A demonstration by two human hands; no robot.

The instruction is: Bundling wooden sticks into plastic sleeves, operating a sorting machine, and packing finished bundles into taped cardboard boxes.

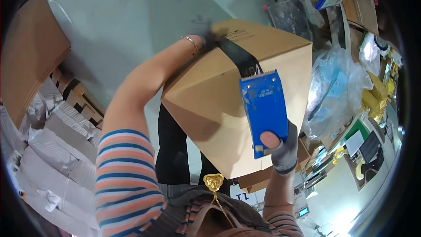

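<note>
In the head view, the right grip (284, 151) is closed around the blue dispenser (264, 105), its dark tape (239, 57) reaching onto the box (206, 101) before the person; the left grip (204, 33), blurred at the box's edge, I cannot judge. Keeping the tape taut and smoothing it flat should prevent wrinkles.

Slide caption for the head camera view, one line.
Gloved right hand grips a blue tape dispenser, black tape running to a cardboard box, left hand at the box's edge.
</note>
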